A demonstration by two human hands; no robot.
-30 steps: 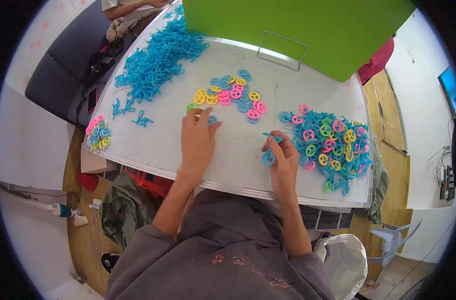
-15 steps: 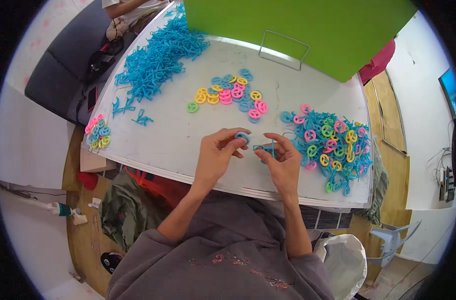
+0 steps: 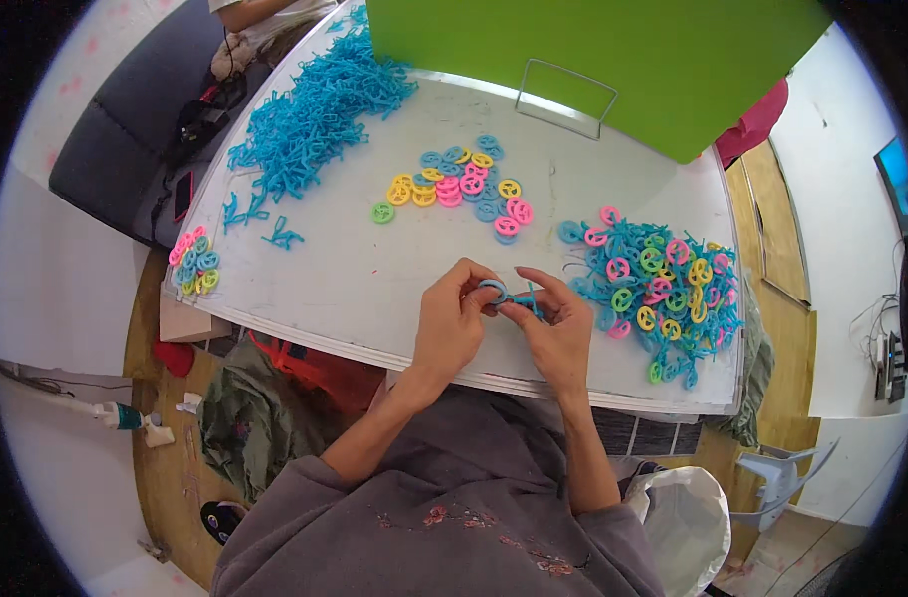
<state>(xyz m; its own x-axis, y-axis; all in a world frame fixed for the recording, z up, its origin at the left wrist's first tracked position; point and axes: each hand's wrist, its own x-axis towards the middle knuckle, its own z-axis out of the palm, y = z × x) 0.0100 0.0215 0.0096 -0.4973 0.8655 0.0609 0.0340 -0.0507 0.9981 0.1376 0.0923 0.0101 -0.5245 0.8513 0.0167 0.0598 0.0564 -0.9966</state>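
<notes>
My left hand (image 3: 450, 323) pinches a small blue plastic wheel (image 3: 493, 288) by its rim, over the near part of the table. Close beside it, my right hand (image 3: 558, 336) is closed on a thin blue branched plastic piece (image 3: 527, 299), one prong of which sticks up between thumb and fingers. The wheel and the piece meet between my fingertips; whether they are joined I cannot tell. Beyond my hands lie loose wheels (image 3: 450, 185) in pink, yellow, blue and green. To the right is a heap of blue pieces with coloured wheels on them (image 3: 663, 289).
A large pile of blue branched pieces (image 3: 320, 114) covers the table's far left. More wheels (image 3: 195, 261) sit at the left edge. A green panel (image 3: 593, 60) stands along the back, a wire loop (image 3: 566, 98) before it. Another person's arm (image 3: 250, 14) shows at top left.
My left hand has moved right, bringing the blue wheel against the blue branched piece. My right hand has shifted slightly left, and the gap between my hands has closed.
</notes>
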